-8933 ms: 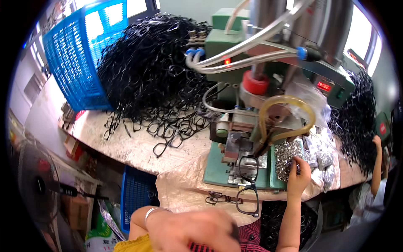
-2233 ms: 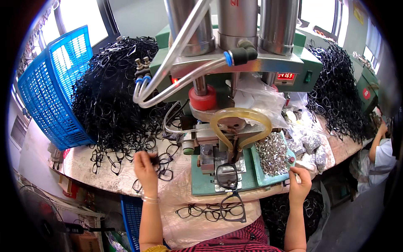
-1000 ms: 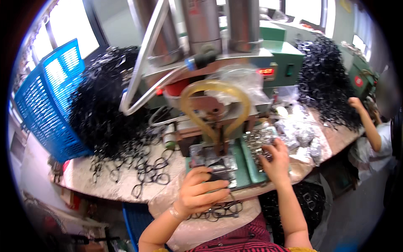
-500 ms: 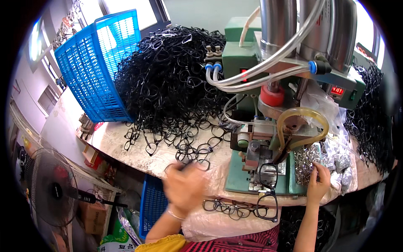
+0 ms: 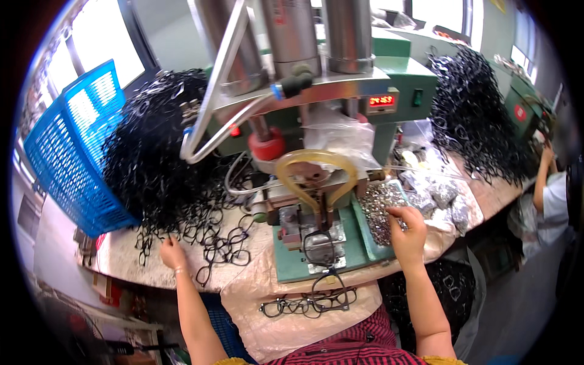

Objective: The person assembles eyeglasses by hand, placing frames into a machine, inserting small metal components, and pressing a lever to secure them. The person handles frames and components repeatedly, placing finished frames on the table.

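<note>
Left hand [image 5: 173, 254] nearly closed at black eyeglass frames [image 5: 161, 155], right hand [image 5: 410, 236] half-curled over metal pieces [image 5: 376, 210], any grip unclear

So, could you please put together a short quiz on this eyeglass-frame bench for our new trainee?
1. Short answer: what is the left hand nearest to?
2. True or false: the blue basket is to the left of the press.
3. Multiple choice: what fills the tray beside the press, near the right hand?
A) wooden pegs
B) small metal parts
C) paper labels

Key:
1. The lower edge of the pile of black eyeglass frames; whether it grips one is unclear.
2. True.
3. B.
</note>
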### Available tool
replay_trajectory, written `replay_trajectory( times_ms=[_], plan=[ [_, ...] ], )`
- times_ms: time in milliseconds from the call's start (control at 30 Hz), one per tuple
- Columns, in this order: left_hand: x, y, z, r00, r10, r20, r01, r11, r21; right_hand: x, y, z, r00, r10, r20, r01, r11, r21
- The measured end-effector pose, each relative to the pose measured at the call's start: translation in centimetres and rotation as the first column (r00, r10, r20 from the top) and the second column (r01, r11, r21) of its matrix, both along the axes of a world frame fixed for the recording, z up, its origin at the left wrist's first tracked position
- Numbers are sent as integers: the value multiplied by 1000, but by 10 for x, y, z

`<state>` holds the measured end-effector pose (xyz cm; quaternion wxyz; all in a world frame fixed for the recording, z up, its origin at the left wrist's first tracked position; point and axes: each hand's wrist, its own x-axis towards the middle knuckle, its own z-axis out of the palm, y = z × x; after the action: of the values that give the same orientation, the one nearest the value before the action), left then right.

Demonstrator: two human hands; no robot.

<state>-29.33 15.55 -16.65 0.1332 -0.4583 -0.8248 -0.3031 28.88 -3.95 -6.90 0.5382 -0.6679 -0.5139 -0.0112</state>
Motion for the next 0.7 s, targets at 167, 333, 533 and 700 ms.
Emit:
replay_trajectory(
  times_ms=[167,333,533,700],
  plan=[
    [89,-32,63,839,-536,-97,543,812,211,28,-54,-19,974,-201,101,202,979,-2],
    [150,-45,72,584,-701,-409,776,630,28,18,-69,-18,982,-190,1,190,982,-18],
    [214,-58,97,603,-734,314,625,678,386,-38,-9,43,944,324,-55,-319,944,80],
    [231,-87,77,142,-763,631,446,618,647,-79,27,39,776,451,-442,-406,892,196]
  ],
)
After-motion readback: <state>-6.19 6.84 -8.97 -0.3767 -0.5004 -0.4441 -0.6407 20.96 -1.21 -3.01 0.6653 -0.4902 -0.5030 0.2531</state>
